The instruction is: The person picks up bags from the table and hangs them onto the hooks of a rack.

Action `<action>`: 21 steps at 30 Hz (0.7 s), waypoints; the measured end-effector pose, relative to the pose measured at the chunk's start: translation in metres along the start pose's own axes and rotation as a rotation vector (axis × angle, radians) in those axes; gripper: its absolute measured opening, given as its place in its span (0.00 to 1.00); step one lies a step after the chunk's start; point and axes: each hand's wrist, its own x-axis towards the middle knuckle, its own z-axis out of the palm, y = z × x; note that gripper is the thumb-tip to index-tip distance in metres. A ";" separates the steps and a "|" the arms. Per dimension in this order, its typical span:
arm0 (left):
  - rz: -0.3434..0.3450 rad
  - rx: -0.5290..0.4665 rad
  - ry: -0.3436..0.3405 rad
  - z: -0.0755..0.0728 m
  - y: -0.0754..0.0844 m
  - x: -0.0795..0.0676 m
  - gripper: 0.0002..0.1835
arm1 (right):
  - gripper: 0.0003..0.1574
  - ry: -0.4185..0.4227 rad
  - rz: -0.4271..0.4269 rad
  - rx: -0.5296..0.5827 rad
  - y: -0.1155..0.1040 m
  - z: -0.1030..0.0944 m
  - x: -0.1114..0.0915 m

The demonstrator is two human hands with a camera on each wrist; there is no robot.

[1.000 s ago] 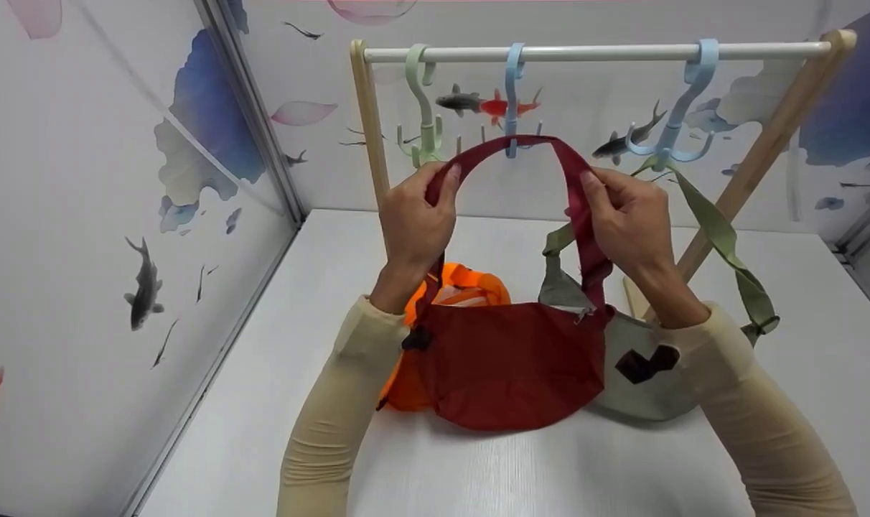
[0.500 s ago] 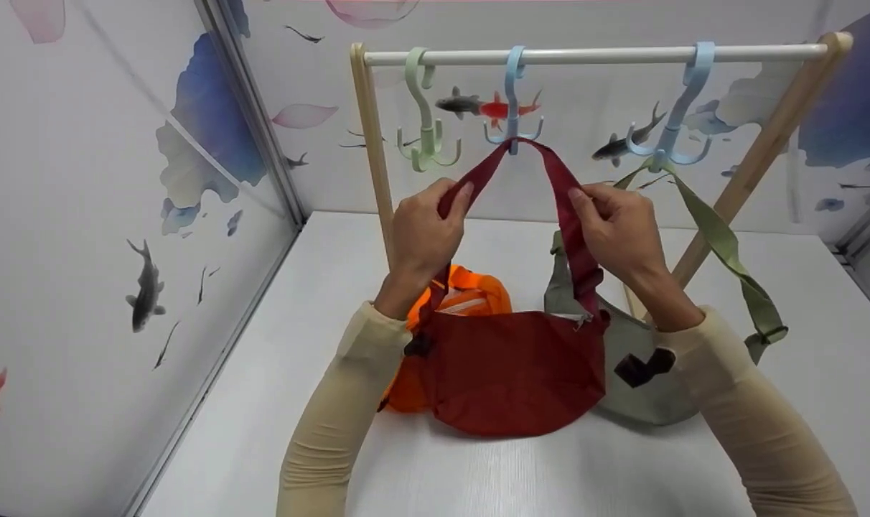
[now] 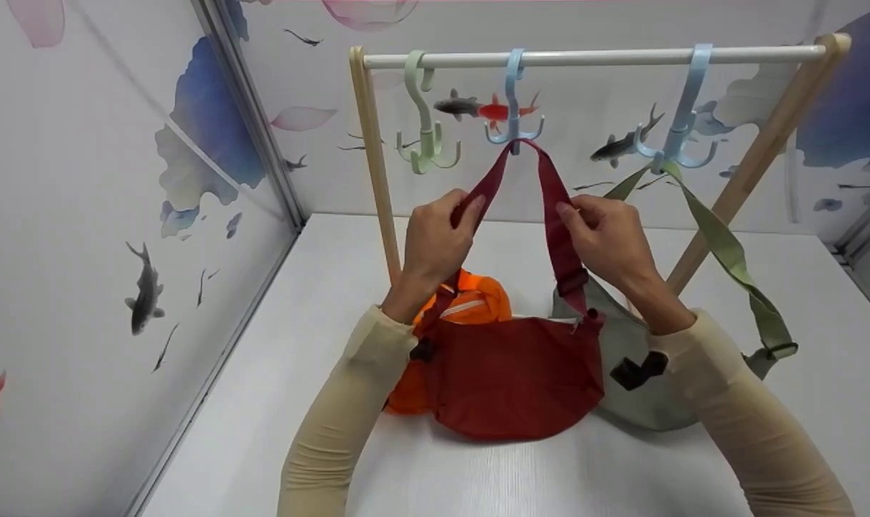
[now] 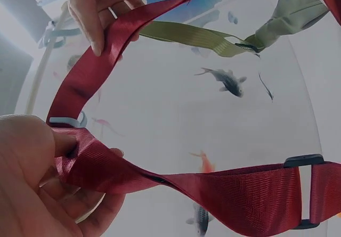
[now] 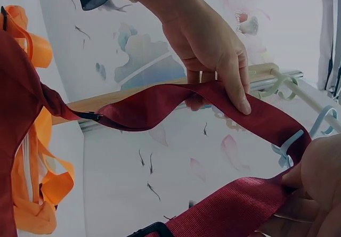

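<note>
A dark red shoulder bag (image 3: 514,380) hangs low over the white table, and I cannot tell whether its base touches. Its strap (image 3: 552,187) rises to a narrow peak at the lower prongs of the middle blue hook (image 3: 513,108); in the left wrist view a pale blue prong (image 4: 66,121) lies across the strap's bend. My left hand (image 3: 438,240) pinches the strap's left side between thumb and fingers. On the right side, my right hand (image 3: 611,233) pinches it the same way. Both hands also show in the right wrist view, the left hand (image 5: 213,45) above.
The hooks hang from a white rail (image 3: 607,55) on a wooden frame (image 3: 772,158). At the left is a green hook (image 3: 424,122). A grey-green bag (image 3: 650,409) hangs by its strap from the right blue hook (image 3: 675,122). An orange bag (image 3: 496,296) lies behind the red one.
The strap has gone from a wide arch to a narrow peak on the middle hook. Both hands have moved down and closer together. The right blue hook has turned slightly.
</note>
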 end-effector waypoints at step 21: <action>0.018 -0.014 -0.008 -0.003 0.001 -0.002 0.17 | 0.19 -0.065 0.037 0.029 0.000 0.004 -0.003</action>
